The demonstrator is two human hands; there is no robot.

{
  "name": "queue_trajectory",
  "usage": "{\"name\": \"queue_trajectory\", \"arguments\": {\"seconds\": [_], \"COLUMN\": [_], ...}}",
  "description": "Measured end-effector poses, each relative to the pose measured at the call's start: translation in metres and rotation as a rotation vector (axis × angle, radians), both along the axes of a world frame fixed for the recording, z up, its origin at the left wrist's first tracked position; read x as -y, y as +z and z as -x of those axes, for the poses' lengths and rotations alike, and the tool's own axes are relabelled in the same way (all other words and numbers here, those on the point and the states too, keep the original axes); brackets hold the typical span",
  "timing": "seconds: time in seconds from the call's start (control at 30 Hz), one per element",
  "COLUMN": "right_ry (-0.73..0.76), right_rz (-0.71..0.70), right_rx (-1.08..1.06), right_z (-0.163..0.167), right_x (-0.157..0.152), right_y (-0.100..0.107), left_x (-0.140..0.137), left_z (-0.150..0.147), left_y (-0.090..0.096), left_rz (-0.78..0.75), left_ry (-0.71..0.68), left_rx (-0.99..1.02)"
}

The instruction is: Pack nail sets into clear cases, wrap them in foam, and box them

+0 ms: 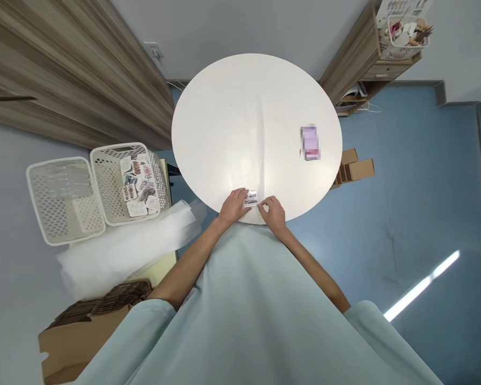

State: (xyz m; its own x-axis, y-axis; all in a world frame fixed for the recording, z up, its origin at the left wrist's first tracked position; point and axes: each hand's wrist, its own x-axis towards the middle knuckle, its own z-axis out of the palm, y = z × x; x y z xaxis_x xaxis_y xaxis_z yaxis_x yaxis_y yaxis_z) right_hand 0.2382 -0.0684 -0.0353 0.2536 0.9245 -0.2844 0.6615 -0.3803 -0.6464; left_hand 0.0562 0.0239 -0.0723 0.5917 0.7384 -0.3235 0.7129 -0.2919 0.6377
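It looks like a small packing workroom: a cardboard carton (82, 339), plastic sheeting (120, 262) and a basket (108, 187) of small packs (146, 170) at left.

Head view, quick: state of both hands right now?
Left hand: at the left edge of the small, pale rectangular card with dark pieces; grip unclear.
Right hand: curled beside it; hold unclear.

We wear a loose, plain pale blue-green garment (252, 305) | soft cloth, broad lengthwise folds, finer creases at our left side | left sleeve (130, 337) and right sleeve (385, 342) short, matching in colour | forearms (194, 259) bare below the hems | left hand (232, 207) and right hand (274, 215) ungloved
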Motion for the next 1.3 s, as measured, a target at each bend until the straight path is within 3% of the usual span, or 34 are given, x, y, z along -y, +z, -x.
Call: {"name": "queue_trajectory", "arguments": {"seconds": [0.27, 0.5, 0.7, 0.87, 1.0, 1.3], "right_ry": [0.419, 0.510, 0.462, 0.247, 0.085, 0.050], "right_rz": [0.097, 0.146, 0.129, 0.115, 0.185, 0.333], "right_rx": [0.124, 0.162, 0.108, 0.086, 0.056, -0.070], "right_z": [0.039, 0.048, 0.039, 0.015, 0.000, 0.006], "right_x": [-0.024, -0.030, -0.022, -0.023, -0.028, -0.035], "right_y": [-0.017, -0.028, -0.026, -0.026, -0.029, -0.040], "left_x": [0.004, 0.002, 0.007, 0.012, 0.014, 0.011], "left_z": [0.015, 0.008, 0.005, 0.005, 0.005, -0.001], "left_y": [0.011, 0.002, -0.003, -0.004, -0.004, 0.003], "left_rz": [0.242, 0.325, 0.319, 0.311, 0.298, 0.286], "left_ry": [0.470, 0.559, 0.550, 0.536, 0.528, 0.457], "left_rx": [0.028, -0.053, -0.123, -0.149, -0.159, -0.298]}}
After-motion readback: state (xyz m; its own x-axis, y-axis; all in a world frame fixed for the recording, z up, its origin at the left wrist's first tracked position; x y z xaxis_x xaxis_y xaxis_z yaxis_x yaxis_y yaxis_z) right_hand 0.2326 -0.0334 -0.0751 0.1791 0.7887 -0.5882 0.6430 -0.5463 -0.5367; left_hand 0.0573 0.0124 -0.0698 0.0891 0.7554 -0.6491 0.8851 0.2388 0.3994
